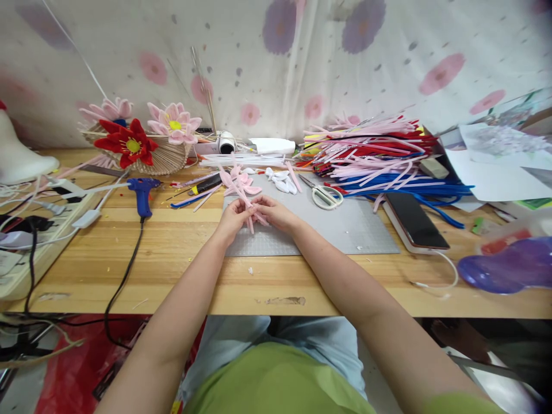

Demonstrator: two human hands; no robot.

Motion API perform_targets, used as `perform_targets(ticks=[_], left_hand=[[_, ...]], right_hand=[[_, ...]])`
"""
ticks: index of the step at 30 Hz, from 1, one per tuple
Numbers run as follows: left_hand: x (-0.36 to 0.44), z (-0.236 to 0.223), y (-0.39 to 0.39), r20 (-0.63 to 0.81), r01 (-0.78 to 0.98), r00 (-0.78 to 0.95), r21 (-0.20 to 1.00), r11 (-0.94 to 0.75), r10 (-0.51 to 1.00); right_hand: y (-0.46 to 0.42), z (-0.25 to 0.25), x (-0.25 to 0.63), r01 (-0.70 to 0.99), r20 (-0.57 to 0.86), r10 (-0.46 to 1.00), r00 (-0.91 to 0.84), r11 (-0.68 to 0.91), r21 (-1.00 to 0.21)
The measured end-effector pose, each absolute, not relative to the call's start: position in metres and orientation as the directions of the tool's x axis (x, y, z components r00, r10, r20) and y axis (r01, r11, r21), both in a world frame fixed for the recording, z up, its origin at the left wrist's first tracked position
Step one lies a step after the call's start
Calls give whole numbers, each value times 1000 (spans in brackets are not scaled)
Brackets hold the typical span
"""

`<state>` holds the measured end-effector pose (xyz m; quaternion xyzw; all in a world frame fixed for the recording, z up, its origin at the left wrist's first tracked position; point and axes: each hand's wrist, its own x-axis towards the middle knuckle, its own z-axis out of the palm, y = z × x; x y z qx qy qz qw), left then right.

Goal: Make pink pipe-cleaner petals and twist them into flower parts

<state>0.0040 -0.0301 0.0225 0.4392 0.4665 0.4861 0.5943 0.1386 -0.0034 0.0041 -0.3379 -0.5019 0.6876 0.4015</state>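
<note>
The left hand point(235, 218) and right hand point(275, 213) are close together, the fingertips of both closed on a small bunch of pink strips point(241, 193). Some strips cross one another, and their ends stick out above and below the fingers. The bunch is over the left part of a grey mat point(345, 233).

Just beyond the hands lie pink petals point(250, 185), partly hidden by the strips. To their right are white petals point(284, 184), and farther right the scissors point(326, 196), blades pointing away and to the left, their handles on the mat. A yellow and black cutter point(208, 184) lies left of the pink petals.

Farther left, a blue glue gun point(144, 194) is on the wooden table point(172, 276), its black cord running down over the front edge. A white power strip point(52, 241) is near the left end. Behind the glue gun, a red flower point(131, 145) and a pink flower point(175, 124) are at a fan-like piece point(166, 155).

On the right, pink and red stems point(366, 138) are heaped behind blue stems point(397, 187). A dark-screened phone point(417, 221) rests on a white box, near a purple object point(509, 264).
</note>
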Motion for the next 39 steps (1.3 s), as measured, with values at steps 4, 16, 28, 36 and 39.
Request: perform_targets(ticks=[4, 16, 28, 36, 39], left_hand=[[3, 21, -30, -74, -182, 131, 979, 97, 989], [-4, 24, -29, -124, -131, 151, 981, 144, 981], [-1, 13, -24, 8, -71, -40, 997, -11, 999], [-1, 22, -27, -71, -173, -14, 983, 68, 997], [-2, 21, -26, -61, -160, -10, 985, 58, 998]], right_hand=[[-4, 4, 143, -215, -51, 866, -497, -180, -960], [-5, 16, 150, 15, -28, 881, -472, -24, -1000], [-4, 13, 145, 123, 129, 934, -333, 179, -976], [-3, 11, 146, 164, 161, 910, -382, 238, -957], [-3, 12, 144, 159, 179, 929, -323, 240, -958]])
